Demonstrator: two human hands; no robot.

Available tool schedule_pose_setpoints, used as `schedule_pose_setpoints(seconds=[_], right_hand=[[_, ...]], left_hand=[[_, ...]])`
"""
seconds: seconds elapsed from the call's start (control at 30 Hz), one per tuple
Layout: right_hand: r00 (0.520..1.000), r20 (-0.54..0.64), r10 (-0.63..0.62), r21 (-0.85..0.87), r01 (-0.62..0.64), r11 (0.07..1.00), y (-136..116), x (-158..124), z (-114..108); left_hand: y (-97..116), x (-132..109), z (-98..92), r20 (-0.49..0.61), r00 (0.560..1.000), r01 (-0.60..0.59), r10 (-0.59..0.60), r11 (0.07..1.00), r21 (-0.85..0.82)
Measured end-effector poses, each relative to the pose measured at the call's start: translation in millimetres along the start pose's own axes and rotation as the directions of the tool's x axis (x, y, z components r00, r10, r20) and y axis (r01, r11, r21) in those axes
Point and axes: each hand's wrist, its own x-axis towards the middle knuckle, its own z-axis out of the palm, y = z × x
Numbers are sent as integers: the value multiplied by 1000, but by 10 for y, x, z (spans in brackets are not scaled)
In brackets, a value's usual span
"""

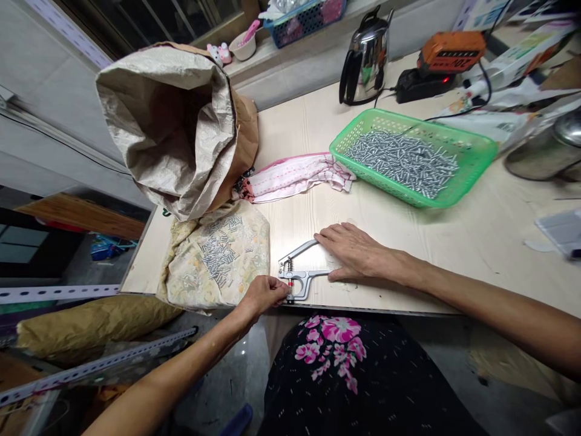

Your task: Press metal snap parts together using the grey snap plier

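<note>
Grey hand-press pliers [302, 277], with a spring and a red ring at the jaw, lie at the table's front edge. My right hand [358, 251] spans their two spread handles, fingertips on the upper one and thumb at the lower. At the jaw, my left hand [267, 292] is closed in a pinch; whatever is between its fingertips is too small to make out. Beside that hand, small silver metal pieces [220, 251] lie scattered on a yellowish floral cloth [252, 233].
Many silver metal pins fill part of a green basket [476, 151]. A large paper sack [245, 127] stands open at the back left, near a pink-white cloth [295, 178]. Behind are a kettle [367, 60] and an orange battery [451, 51] on its charger.
</note>
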Motion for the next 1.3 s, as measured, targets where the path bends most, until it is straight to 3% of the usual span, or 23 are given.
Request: schedule_pose_setpoints(seconds=[0.1,0.2,0.3,0.37,0.43,0.5,0.6,0.83,1.0,1.13,1.2,1.3], right_hand=[[1000,10,5,-2,-5,1000,-41,-25,-44],[999,43,15,25,-17,1000,-80,-42,-70],[998,53,33,69,-37,997,-120,-61,-55],[998,36,52,89,-55,995,-134,-76,-30],[997,28,65,116,-68,991,-131,-94,-14],[997,40,73,147,-78,986,-112,-114,-21],[993,57,99,126,-105,986,-85,-149,-59],[993,-1,117,-20,-117,993,-188,-227,56],[993,-42,115,-89,-118,989,-232,-198,214],[990,-64,123,-84,-128,988,-152,-148,143],[988,-79,136,-69,-141,988,-74,-147,74],[990,-53,133,-3,-133,991,78,-155,13]], left_hand=[[-10,-23,-19,22,999,-36,33,994,100],[35,-107,19,-104,979,-132,175,935,329],[156,-160,141,-232,855,-275,463,785,555],[268,-112,240,-172,760,-388,626,651,653],[383,5,311,-59,693,-484,719,524,701],[483,150,333,54,664,-550,746,437,712],[592,316,290,169,654,-598,737,366,713],[670,363,282,252,661,-623,707,329,710],[647,407,342,216,651,-606,728,327,725],[602,441,369,149,637,-565,756,327,758],[532,407,430,59,592,-538,804,338,772],[394,295,595,-42,489,-542,871,341,768]])
